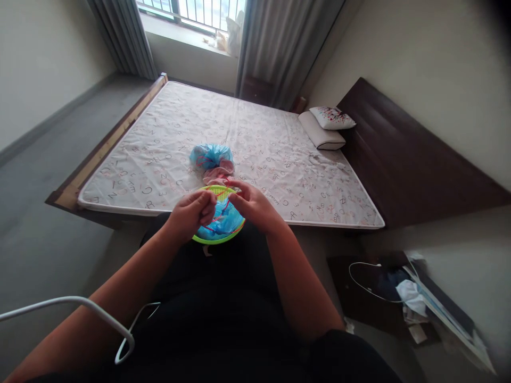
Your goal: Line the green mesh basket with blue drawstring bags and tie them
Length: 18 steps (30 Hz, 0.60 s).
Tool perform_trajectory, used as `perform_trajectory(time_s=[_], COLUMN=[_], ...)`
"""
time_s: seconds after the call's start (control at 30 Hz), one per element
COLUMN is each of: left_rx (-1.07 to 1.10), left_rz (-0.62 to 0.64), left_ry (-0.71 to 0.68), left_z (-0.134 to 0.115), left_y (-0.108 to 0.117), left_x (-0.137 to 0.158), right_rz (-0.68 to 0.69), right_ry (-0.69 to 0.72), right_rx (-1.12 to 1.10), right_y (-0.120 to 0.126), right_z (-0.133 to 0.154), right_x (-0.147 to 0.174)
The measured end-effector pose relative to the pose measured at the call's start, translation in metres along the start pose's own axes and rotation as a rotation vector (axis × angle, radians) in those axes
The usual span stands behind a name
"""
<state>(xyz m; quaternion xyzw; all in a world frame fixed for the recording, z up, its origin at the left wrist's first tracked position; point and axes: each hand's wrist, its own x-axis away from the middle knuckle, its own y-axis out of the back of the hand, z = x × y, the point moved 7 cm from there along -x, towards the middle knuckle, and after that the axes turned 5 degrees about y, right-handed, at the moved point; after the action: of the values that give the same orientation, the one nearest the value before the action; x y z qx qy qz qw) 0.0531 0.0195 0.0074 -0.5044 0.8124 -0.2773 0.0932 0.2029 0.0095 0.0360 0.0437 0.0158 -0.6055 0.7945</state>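
Basket (219,241) at the person's lap, before the mattress (271,154), with a plastic bag (227,219) inside; left hand (195,210) over its left side, right hand (253,205) over its right, cord (222,209) between them. Tied bag (213,154) on the mattress, just beyond the basket. Pillow (317,133) at the mattress's far right, cushion (333,118) on top, headboard (407,165) to their right; window (199,11) behind the bed, between left curtain (123,37) and right curtain (279,48).

The round plastic basket (219,241) is coloured lime green; the flat, off-white fabric mattress (259,186) is patterned with grey and reddish letters.
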Motion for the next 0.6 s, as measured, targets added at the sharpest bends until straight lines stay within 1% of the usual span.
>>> perform_trajectory(time_s=[0.07,0.13,0.17,0.23,0.3,0.43,0.5,0.6], left_rx=[-0.055,-0.075,-0.086,-0.111,-0.109,-0.09,-0.163,-0.397], left_rz=[0.094,0.148,0.169,0.217,0.234,0.154,0.139,0.116], left_ry=[0.111,0.172,0.193,0.23,0.228,0.108,0.041,-0.014], left_z=[0.013,0.023,0.027,0.033,0.033,0.023,0.02,0.018], left_y=[-0.007,-0.01,-0.011,-0.013,-0.013,-0.007,-0.007,-0.006], left_x=[0.001,0.002,0.003,0.004,0.006,0.009,0.011,0.013], right_rz=[0.078,0.162,0.168,0.098,-0.022,-0.251,-0.327,-0.373], right_ry=[0.026,-0.007,-0.031,-0.062,-0.069,-0.1,-0.136,-0.158], right_rx=[-0.097,-0.157,-0.179,-0.239,-0.326,-0.482,-0.527,-0.55], right_y=[-0.01,-0.023,-0.025,-0.023,-0.014,0.004,0.01,0.015], right_z=[0.001,-0.001,-0.003,-0.006,-0.009,-0.018,-0.023,-0.028], right_x=[-0.006,-0.01,-0.011,-0.014,-0.015,-0.015,-0.013,-0.011])
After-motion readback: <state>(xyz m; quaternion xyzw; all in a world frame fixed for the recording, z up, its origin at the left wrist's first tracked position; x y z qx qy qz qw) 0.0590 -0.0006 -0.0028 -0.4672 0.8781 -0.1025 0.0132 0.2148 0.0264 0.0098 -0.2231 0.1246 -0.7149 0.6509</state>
